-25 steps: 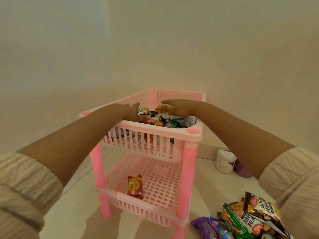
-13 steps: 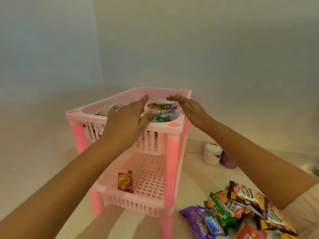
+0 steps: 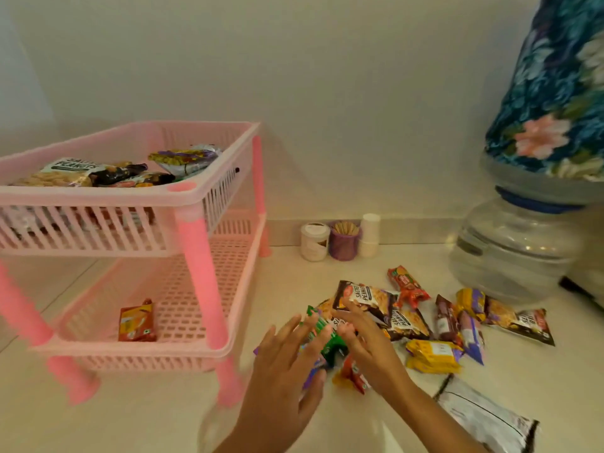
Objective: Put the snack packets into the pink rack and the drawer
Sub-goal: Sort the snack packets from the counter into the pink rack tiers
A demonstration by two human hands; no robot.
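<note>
Head view showed my pink rack (image 3: 183,197) partly filled: several packets lay in its top tray, and a single orange packet (image 3: 136,321) sat on the lower shelf. Most snack packets (image 3: 434,325) were scattered on the surface to the right. My left hand (image 3: 287,364) and right hand (image 3: 369,348) hovered with fingers spread over the near packets. I saw no drawer.

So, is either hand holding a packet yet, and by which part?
Not clearly. Both hands, left and right, reach with spread fingers onto the green packet; no closed grip shows.
</note>
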